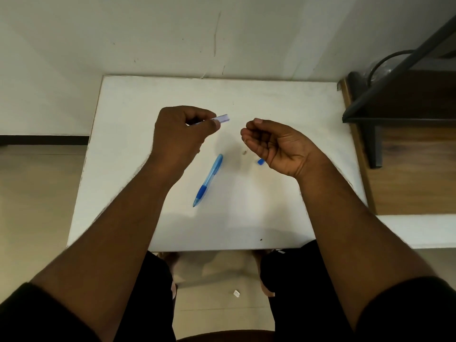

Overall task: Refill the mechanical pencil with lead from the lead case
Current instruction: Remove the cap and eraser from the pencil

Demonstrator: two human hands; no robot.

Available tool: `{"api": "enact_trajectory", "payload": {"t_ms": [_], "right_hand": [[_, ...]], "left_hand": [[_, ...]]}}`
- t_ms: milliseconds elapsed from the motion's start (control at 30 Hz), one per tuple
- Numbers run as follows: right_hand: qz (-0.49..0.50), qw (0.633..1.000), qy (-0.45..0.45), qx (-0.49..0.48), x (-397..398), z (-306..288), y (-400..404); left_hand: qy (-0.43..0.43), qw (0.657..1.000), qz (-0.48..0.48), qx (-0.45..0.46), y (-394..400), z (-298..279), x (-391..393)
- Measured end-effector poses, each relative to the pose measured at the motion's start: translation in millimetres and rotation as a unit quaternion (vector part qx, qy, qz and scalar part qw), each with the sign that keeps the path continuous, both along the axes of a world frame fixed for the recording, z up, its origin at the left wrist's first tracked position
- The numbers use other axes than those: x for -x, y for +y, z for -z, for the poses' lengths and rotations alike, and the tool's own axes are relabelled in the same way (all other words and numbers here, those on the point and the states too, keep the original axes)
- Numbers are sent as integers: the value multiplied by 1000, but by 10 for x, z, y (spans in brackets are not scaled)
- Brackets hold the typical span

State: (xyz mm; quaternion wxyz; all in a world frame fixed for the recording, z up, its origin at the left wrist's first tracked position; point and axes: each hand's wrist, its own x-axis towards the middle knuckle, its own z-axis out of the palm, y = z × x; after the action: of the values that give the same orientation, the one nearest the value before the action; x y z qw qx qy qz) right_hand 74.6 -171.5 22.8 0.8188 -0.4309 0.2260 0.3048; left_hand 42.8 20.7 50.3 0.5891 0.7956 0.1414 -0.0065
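Note:
A blue mechanical pencil (208,180) lies diagonally on the white table (283,107), tip toward me, between my two forearms. My left hand (181,134) holds a small clear lead case (223,118) above the table, its end sticking out to the right past my thumb and fingers. My right hand (274,146) hovers palm up and cupped just right of the case, fingers curled; I cannot tell whether any lead rests in it. A small blue cap (260,161) sits on the table beside my right palm. A tiny grey bit (244,152) lies between the hands.
The table stands against a white wall (197,33). A wooden shelf with a dark metal frame (407,134) stands to the right. A small white scrap (237,293) lies on the floor between my knees.

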Motion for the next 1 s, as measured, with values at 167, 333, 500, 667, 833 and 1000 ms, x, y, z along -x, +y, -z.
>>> {"api": "enact_trajectory", "payload": {"t_ms": [167, 333, 500, 667, 833, 1000], "right_hand": [[42, 998, 6, 54, -78, 60, -43], [36, 996, 15, 80, -117, 69, -85], [17, 997, 18, 77, -132, 60, -90], [-6, 996, 20, 86, -127, 84, -51], [-68, 989, -22, 128, -101, 95, -13], [-97, 985, -42, 136, -76, 71, 14]], "left_hand": [[77, 971, 134, -181, -134, 323, 53], [102, 897, 256, -346, -424, 512, 212], [68, 864, 282, -412, -462, 563, 271], [99, 898, 235, -358, -397, 544, 182], [161, 905, 142, -367, -138, 527, 10], [214, 873, 199, -391, -139, 630, 36]]}}
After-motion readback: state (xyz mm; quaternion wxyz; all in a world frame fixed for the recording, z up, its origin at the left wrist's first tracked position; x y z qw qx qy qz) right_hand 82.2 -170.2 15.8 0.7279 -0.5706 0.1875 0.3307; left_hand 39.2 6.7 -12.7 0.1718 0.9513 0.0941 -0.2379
